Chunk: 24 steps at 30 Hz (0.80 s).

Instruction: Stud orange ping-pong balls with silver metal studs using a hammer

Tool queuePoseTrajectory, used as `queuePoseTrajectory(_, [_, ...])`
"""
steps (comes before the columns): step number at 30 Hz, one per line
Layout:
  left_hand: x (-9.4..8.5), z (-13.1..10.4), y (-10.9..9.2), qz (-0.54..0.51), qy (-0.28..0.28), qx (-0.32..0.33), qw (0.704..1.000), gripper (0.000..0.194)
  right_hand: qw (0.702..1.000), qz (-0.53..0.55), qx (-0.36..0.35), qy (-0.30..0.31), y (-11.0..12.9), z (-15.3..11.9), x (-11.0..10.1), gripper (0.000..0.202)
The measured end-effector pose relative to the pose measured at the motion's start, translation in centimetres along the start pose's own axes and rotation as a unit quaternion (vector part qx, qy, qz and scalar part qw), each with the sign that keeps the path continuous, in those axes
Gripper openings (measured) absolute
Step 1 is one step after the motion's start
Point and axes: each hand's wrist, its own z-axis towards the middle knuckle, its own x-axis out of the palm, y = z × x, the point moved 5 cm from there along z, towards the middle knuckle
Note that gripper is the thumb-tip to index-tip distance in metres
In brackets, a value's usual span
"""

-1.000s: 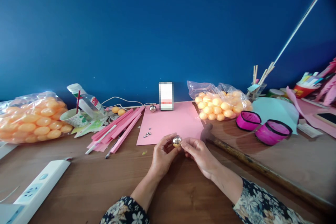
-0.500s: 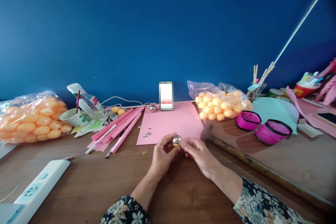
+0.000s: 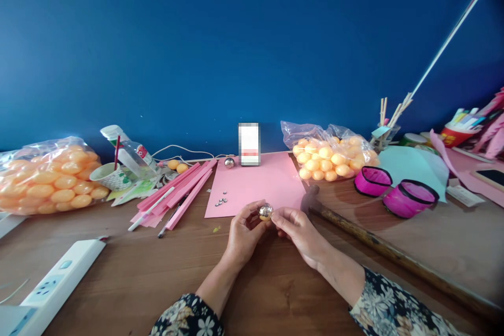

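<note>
Just below the centre of the frame, grips a shiny silver metal ball [image 3: 265, 212] between the thumb and curled fingers of the left hand [image 3: 242, 236]. Holds the right hand [image 3: 301, 233] closed in a pinch, with fingertips at the ball's right side; cannot tell whether anything small sits between those tips. Has the ball between both hands, near the lower edge of a flat pink paper sheet [image 3: 260, 181].

Left of centre on the sheet, shows a few tiny silvery pieces [image 3: 221, 202], beyond and to the left of the left hand. At the sheet's upper left, shows a second silver ball [image 3: 229, 163], well apart from both hands, near an upright white-faced panel [image 3: 249, 144], blurred over.

Toward the lower right, has a hammer with a long worn wooden handle [image 3: 368, 236] slanting past the right hand, its head near the sheet's corner. At centre right, shows a clear plastic bag of orange balls [image 3: 325, 160] and two magenta bands with black edging [image 3: 409, 199]; at centre left, loose pink paper strips [image 3: 179, 194].
</note>
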Motion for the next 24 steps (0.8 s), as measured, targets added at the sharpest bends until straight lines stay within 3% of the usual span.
queuePoseTrajectory(24, [-0.10,0.17,0.61,0.019,-0.004,0.012,1.000,0.039,0.999,0.020,0.025,-0.023,-0.65,0.14,-0.18,0.025])
